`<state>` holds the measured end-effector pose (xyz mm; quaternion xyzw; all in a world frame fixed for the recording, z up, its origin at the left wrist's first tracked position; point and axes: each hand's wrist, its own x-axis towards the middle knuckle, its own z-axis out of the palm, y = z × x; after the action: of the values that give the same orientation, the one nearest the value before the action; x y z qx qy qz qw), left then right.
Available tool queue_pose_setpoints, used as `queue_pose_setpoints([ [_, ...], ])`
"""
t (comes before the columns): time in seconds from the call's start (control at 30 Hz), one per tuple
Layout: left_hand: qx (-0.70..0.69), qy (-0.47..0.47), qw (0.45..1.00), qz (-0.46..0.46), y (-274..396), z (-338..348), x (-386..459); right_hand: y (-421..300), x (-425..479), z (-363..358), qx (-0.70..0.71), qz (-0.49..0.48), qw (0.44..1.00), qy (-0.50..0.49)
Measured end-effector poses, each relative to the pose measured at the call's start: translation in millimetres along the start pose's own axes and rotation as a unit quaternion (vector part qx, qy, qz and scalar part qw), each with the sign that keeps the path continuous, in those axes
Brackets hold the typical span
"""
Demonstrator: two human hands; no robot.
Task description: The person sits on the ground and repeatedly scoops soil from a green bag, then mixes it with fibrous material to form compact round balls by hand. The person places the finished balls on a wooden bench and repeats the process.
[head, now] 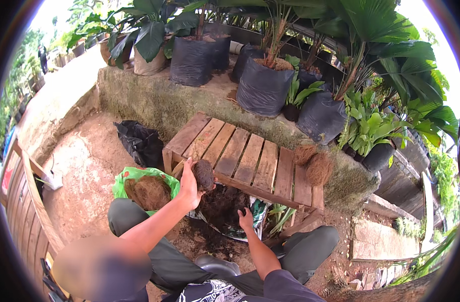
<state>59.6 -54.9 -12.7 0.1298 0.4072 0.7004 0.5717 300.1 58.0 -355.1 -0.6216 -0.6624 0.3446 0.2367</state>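
Observation:
My left hand (189,185) grips a dark, rounded root ball (204,175) wrapped in fibre, held up near the front left edge of a slatted wooden bench (231,151). A thin, sparse stem (196,145) seems to rise from the ball. Lower and to the right, my right hand (246,219) is over the edge of an opened sack (259,212) full of dark soil (223,205). Its fingers are apart, with nothing visible in them. On the left, a bright green plastic bag (120,177) holds loose brown coconut fibre (147,192).
Two clumps of brown fibre (319,168) lie on the bench's right end. A crumpled black plastic bag (139,141) stands left of it. Behind, a concrete ledge (139,90) carries potted palms in black grow bags (265,87). A wooden slatted structure (26,211) borders the left.

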Motion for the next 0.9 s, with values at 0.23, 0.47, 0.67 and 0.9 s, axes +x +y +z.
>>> queue_pose_setpoints([
  [0.23,-0.013,0.014,0.999,0.029,12,-7,-18,-69,1,-32,-0.009,-0.079,0.965,-0.250],
  [0.47,-0.020,0.023,0.998,0.057,24,-14,-29,-166,-10,-76,-0.051,-0.198,0.912,-0.356],
  [0.67,-0.024,-0.024,0.996,0.080,12,-25,-18,-286,-25,-160,-0.026,-0.325,0.865,-0.381],
  [0.9,-0.016,-0.029,0.999,0.020,-5,-8,-8,-349,-48,-243,-0.012,-0.349,0.869,-0.351],
])
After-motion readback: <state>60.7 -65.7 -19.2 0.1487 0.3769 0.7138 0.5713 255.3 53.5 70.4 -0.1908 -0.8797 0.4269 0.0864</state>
